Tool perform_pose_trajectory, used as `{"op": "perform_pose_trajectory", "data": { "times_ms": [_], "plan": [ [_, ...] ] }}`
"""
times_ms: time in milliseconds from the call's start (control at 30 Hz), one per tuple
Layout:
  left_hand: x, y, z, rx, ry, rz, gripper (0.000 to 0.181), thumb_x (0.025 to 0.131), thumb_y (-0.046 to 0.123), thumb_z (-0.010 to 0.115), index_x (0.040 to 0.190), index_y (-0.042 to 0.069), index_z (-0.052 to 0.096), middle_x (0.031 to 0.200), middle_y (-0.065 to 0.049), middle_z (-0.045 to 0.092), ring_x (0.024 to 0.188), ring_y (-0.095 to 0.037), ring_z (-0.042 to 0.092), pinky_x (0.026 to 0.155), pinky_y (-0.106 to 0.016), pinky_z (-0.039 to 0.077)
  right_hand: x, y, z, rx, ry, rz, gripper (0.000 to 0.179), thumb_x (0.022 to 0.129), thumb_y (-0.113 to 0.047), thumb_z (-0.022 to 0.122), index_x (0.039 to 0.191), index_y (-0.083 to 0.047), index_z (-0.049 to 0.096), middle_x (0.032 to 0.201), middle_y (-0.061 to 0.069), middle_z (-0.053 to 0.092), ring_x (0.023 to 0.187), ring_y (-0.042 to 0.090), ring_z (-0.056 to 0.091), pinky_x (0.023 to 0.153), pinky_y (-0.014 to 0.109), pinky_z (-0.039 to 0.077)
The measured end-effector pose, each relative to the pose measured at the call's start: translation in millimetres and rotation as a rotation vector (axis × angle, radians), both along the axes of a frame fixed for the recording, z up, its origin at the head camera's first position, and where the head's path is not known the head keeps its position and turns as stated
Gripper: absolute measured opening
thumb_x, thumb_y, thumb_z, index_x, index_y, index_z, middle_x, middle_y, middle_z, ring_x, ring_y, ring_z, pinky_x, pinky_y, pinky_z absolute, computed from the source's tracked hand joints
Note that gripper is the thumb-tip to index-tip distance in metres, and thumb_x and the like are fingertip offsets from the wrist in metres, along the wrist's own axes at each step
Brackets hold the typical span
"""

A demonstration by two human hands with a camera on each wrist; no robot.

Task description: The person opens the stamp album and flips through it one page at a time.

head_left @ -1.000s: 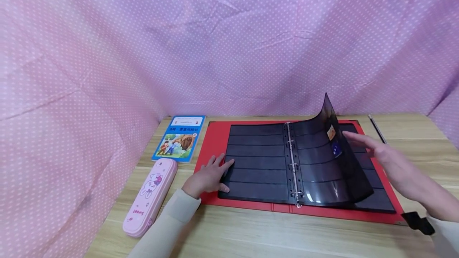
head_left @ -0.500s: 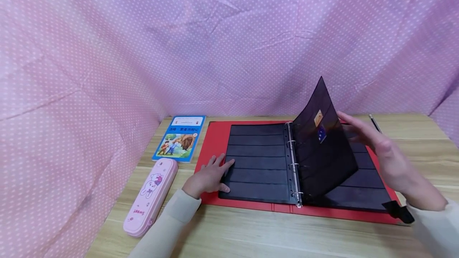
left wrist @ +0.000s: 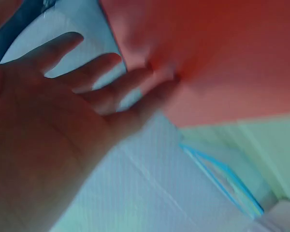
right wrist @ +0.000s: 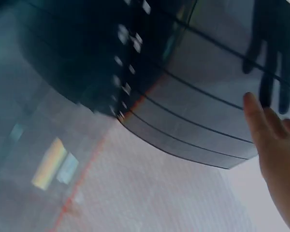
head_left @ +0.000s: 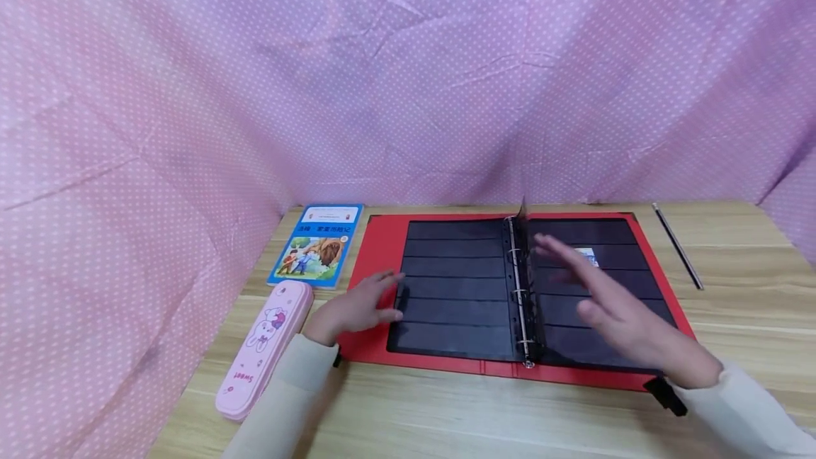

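Observation:
A red ring binder (head_left: pixel 366 257) lies open, its black pocket pages held on metal rings (head_left: pixel 520 296). One page (right wrist: pixel 203 121) stands almost edge-on at the rings in the head view and looks curved in the right wrist view. My right hand (head_left: pixel 627 321) has extended fingers over the right half, fingertips close to the standing page. A small stamp-like picture (head_left: pixel 586 256) sits in a pocket of the right-hand page. My left hand (head_left: pixel 350 307) is at the left page's outer edge, over the red cover, fingers spread with nothing between them; its palm (left wrist: pixel 53 130) shows in the left wrist view.
A blue picture book (head_left: pixel 319 246) lies left of the binder, with a pink pencil case (head_left: pixel 264 349) in front of it. To the right lies a dark pencil (head_left: pixel 678 246). Pink dotted cloth (head_left: pixel 408 91) hangs behind the wooden table (head_left: pixel 433 409).
My right hand has moved left and the page with two small pictures has swung from the right up to the rings, uncovering another page. My left hand has shifted slightly left.

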State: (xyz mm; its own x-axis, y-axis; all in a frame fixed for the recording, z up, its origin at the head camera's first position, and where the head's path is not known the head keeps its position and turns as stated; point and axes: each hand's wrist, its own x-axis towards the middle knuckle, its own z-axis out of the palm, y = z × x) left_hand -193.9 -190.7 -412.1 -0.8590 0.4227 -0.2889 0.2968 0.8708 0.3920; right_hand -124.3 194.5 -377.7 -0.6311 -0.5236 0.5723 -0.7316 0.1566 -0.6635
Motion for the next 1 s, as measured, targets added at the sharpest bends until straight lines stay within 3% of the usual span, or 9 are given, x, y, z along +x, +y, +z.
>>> {"op": "perform_pose_trajectory", "data": {
  "times_ms": [133,300,367,467,667,800,1000],
  "plan": [
    [-5.4,-11.3,13.2,0.181,0.074,0.016,0.065,0.092,0.033,0.063,0.148,0.019,0.033,0.149,-0.007,0.033,0.135,-0.029,0.029,0.099,-0.051,0.039,10.5,-4.5,-12.3,0.3,-0.133,-0.101,0.057,0.096,-0.018,0.055,0.148,-0.018,0.032,0.152,-0.001,0.029,0.135,0.017,0.031,0.101,0.02,0.031],
    [-10.0,-12.0,24.5,0.271,0.138,0.026,0.059,0.097,0.044,0.047,0.15,0.023,0.029,0.15,-0.004,0.031,0.137,-0.026,0.027,0.104,-0.05,0.032,13.9,-12.6,-25.5,0.525,-0.201,-0.127,0.049,0.095,-0.034,0.057,0.142,-0.025,0.044,0.151,-0.007,0.03,0.137,0.018,0.027,0.1,0.036,0.039],
    [-9.5,-8.3,23.6,0.239,0.133,0.032,0.062,0.096,0.051,0.044,0.15,0.027,0.026,0.151,-0.003,0.029,0.138,-0.026,0.025,0.104,-0.051,0.031,13.8,-16.3,-29.1,0.578,-0.215,-0.116,0.05,0.095,-0.036,0.056,0.142,-0.024,0.044,0.152,-0.007,0.029,0.139,0.019,0.024,0.101,0.042,0.038],
    [-5.0,1.7,19.1,0.186,0.084,0.013,0.068,0.093,0.056,0.047,0.151,0.03,0.023,0.153,-0.005,0.025,0.138,-0.029,0.022,0.101,-0.056,0.033,13.2,-21.8,-32.3,0.615,-0.204,-0.091,0.049,0.096,-0.026,0.058,0.142,-0.018,0.045,0.152,-0.002,0.029,0.14,0.025,0.02,0.101,0.054,0.033],
    [6.2,22.9,0.4,0.004,0.004,-0.093,0.074,0.088,0.056,0.056,0.151,0.03,0.025,0.154,-0.012,0.02,0.137,-0.038,0.019,0.102,-0.061,0.028,15.3,-30.0,-33.3,0.663,-0.155,-0.089,0.049,0.094,-0.015,0.06,0.141,-0.012,0.046,0.15,0.006,0.033,0.139,0.032,0.022,0.096,0.067,0.028],
    [10.6,31.9,-9.6,-0.134,0.018,-0.127,0.077,0.085,0.056,0.061,0.149,0.028,0.031,0.155,-0.015,0.015,0.137,-0.043,0.014,0.103,-0.064,0.021,14.8,-29.3,-33.6,0.642,-0.19,-0.103,0.05,0.093,-0.016,0.061,0.14,-0.011,0.046,0.15,0.007,0.032,0.139,0.033,0.021,0.098,0.064,0.029],
    [13.0,37.6,-16.1,-0.184,0.033,-0.106,0.079,0.08,0.051,0.069,0.148,0.029,0.034,0.155,-0.015,0.013,0.138,-0.043,0.011,0.103,-0.065,0.019,12.5,-17.7,-40.3,0.623,-0.344,-0.235,0.075,0.091,-0.041,0.061,0.149,-0.009,0.027,0.153,0.014,0.019,0.137,0.037,0.02,0.098,0.053,0.037]
  ]
}}
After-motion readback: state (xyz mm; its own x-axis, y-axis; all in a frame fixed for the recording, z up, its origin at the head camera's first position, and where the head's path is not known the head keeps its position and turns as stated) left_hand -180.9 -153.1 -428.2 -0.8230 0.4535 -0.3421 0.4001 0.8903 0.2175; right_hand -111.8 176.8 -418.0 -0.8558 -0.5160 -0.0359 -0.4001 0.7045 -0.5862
